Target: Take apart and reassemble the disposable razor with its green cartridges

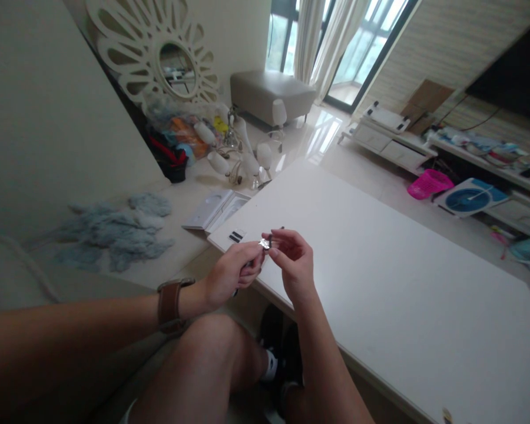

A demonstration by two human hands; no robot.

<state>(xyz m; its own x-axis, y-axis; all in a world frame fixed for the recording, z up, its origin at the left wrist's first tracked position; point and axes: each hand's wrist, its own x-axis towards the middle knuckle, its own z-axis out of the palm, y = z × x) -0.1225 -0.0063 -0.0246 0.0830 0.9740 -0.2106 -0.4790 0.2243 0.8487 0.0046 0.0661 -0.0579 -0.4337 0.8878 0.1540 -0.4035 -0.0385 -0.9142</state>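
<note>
Over the near edge of the white table (380, 265), my two hands meet around a small shiny metal piece with dark parts (265, 242). It is too small and blurred for me to tell its kind. My left hand (234, 272), with a brown-strapped watch on the wrist, is closed around it from the left; a dark tip shows beneath the fingers. From the right, the thumb and fingers of my right hand (294, 262) pinch its dark side. A small white piece with two black strips (237, 237) lies on the table corner beside my left hand.
Past the table corner lies an open white box (218, 209). A chandelier with white shades (242, 156) stands on the floor beyond, near a grey bench (271, 94). A crumpled blue-grey cloth (119, 229) is at left. My knee (212, 347) is below my hands.
</note>
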